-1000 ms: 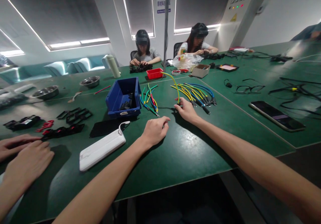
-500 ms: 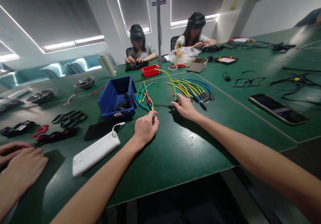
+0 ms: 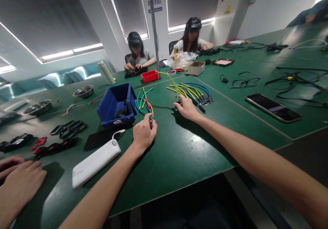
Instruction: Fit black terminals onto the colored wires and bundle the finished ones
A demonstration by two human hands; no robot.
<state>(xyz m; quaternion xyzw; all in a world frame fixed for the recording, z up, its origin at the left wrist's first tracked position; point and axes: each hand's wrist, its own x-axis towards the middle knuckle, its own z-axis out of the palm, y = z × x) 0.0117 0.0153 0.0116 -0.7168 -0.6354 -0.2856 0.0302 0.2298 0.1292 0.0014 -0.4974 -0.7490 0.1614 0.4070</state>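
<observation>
My right hand (image 3: 188, 107) is closed on a yellow-green wire (image 3: 175, 82), which arches up and leftward from the fingers; a small metal end shows below them. Just beyond lies a fan of yellow, blue and green wires (image 3: 189, 91), several with black ends. My left hand (image 3: 144, 131) is pinched shut at the near end of a smaller bunch of green, blue, yellow and red wires (image 3: 144, 100). A small dark and silvery piece shows at its fingertips, too small to make out. Left of that bunch stands a blue bin (image 3: 109, 111) with black parts inside.
A white power bank (image 3: 96, 164) and a dark flat object (image 3: 98, 140) lie left of my left arm. Another person's hands (image 3: 23, 177) rest at the left edge. A phone (image 3: 273, 107) and glasses (image 3: 246, 82) lie right. Two people sit across, beyond a red tray (image 3: 149, 76).
The camera view has shifted slightly, so the scene sits a little to the left. Both hands keep nearly the same places and grips, the right one still holding the yellow-green wire.
</observation>
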